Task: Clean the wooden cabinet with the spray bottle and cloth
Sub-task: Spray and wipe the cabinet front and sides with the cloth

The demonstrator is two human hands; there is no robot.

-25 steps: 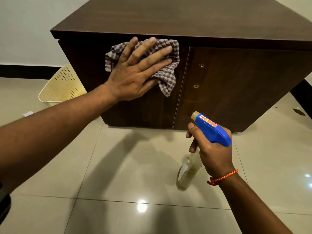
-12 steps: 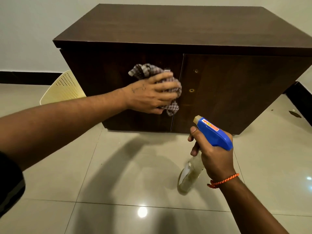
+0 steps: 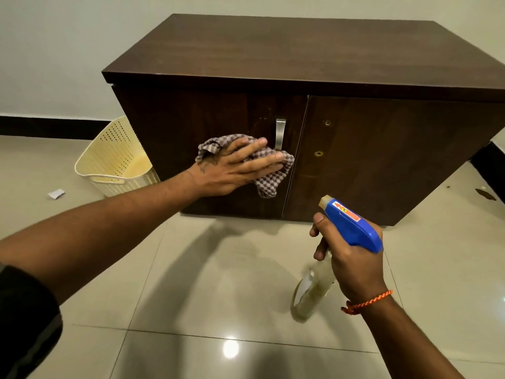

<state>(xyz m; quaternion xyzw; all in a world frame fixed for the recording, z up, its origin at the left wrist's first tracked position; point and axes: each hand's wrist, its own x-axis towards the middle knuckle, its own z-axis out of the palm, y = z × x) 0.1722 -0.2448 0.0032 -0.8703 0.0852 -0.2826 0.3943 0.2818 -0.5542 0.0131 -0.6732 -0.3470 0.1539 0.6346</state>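
Glossy beige tiled floor (image 3: 82,346) fills the lower half of your view, and on it, against the pale wall, stands the dark brown wooden cabinet (image 3: 300,50), both doors closed. At its left end, touching or nearly touching the side panel, sits a cream perforated plastic basket (image 3: 117,154), tipped a little toward you.

Your left hand (image 3: 235,168) is out on the left door (image 3: 177,127), fingers straight and together, palm flat, pressing the brown-and-white checked cloth (image 3: 269,181) against the wood. The cloth is bunched under your palm, one corner hanging below your fingers, its right edge close to the seam between the doors.

Your right hand (image 3: 352,269) hangs lower, in front of the right door (image 3: 396,160) and above the floor, fingers wrapped round the neck of the clear plastic spray bottle with the blue trigger head (image 3: 352,228). The nozzle points up at the cabinet, and one finger lies along the front of the head; whether it rests on the trigger, you can't tell from here.

Just above your left fingertips, the flat silver metal handle (image 3: 280,135) stands upright on the left door. Two small round holes (image 3: 318,153) mark the right door's inner edge. An orange braided bracelet (image 3: 366,303) circles your right wrist. A white paper scrap (image 3: 56,193) lies on the floor left of the basket.
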